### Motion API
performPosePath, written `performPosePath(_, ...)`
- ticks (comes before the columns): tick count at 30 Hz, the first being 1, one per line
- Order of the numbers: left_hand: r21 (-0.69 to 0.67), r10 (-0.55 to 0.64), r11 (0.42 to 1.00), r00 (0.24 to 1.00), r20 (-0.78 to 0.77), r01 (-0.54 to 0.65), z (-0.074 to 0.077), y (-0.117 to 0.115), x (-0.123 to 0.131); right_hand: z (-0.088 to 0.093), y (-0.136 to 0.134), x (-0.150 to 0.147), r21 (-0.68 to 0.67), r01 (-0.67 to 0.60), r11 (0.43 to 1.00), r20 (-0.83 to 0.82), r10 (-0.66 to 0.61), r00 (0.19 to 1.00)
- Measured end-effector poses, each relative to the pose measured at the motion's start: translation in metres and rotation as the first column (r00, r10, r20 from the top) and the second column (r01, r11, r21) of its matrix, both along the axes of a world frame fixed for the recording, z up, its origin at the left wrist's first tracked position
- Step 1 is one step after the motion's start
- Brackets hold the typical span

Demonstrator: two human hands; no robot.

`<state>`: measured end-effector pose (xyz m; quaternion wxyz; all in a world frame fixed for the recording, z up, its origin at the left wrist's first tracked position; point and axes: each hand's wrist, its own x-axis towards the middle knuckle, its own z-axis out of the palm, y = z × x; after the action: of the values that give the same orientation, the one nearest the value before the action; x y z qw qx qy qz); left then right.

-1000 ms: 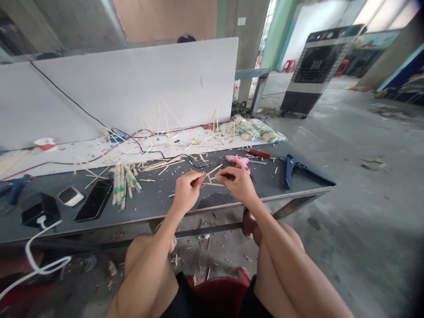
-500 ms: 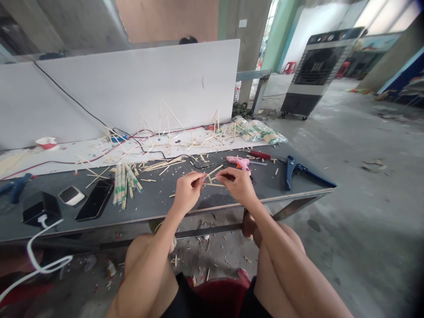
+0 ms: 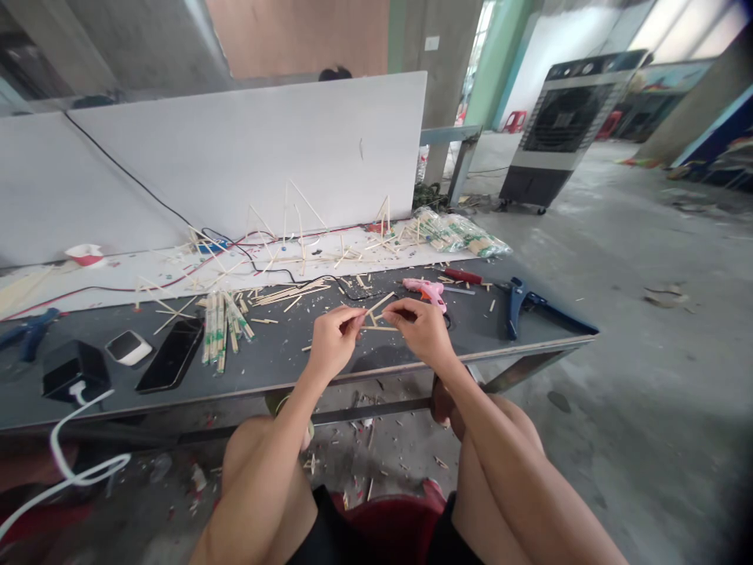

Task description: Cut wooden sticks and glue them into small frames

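Note:
My left hand (image 3: pixel 335 343) and my right hand (image 3: pixel 420 331) are raised just above the dark grey tabletop (image 3: pixel 282 380), with their fingertips pinching a small assembly of thin wooden sticks (image 3: pixel 376 314) between them. Close to my right hand lies a pink hot glue gun (image 3: pixel 424 291). A bundle of wooden sticks with green markings (image 3: pixel 217 329) lies to the left of my left hand. Loose sticks and splinters are scattered around both hands. My fingers hide the sticks' joint, if there is one.
A black smartphone (image 3: pixel 172 355), a black box with a white cable (image 3: pixel 76 369) and a blue tool (image 3: pixel 518 308) lie on the table. Behind stand a white panel (image 3: pixel 235 149), stick structures on a white board, and a portable air cooler (image 3: pixel 558 129). The concrete floor spreads right.
My hands and the sticks stay in nearly the same pinch. The whole scene shifts slightly in view as my head moves.

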<state>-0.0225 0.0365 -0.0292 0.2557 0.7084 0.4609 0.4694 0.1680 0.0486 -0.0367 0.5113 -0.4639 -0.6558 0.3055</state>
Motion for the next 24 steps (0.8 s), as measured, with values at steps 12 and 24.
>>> performPosePath(12,0.019,0.023,1.000,0.999,-0.041,-0.022,-0.0020,0.0010,-0.0009,0.0009,-0.0006,0.0021,0.003,-0.050,0.999,0.007,0.050,0.999)
performPosePath(24,0.028,0.015,1.000,0.999,-0.052,-0.014,-0.0046,0.0012,-0.0025,-0.0009,0.0013,0.0033,-0.017,-0.088,0.996,-0.007,0.088,0.996)
